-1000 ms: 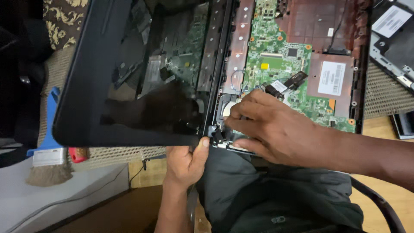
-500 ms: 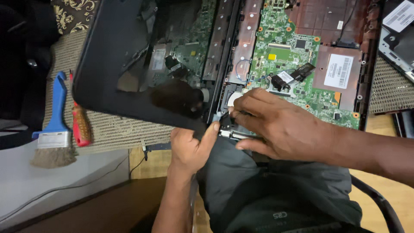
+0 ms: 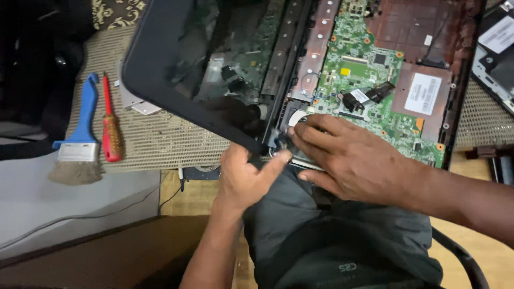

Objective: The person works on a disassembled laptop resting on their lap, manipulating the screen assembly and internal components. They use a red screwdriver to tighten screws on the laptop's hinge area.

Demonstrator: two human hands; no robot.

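While the opened laptop (image 3: 407,32) lies on the woven mat (image 3: 160,139), the left hand (image 3: 243,179) pinches its screen panel (image 3: 160,69) corner; the right hand (image 3: 353,160) presses curled fingers beside the green motherboard (image 3: 358,75).

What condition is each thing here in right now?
Black laptop screen panel: swung open, tilted, dark.
Laptop base: cover off, green circuit board exposed.
Left hand: gripping the screen panel's near corner by the hinge.
Right hand: fingertips pressed at the hinge.
Blue-handled brush: lying flat.
Red-handled screwdriver: lying flat beside it.
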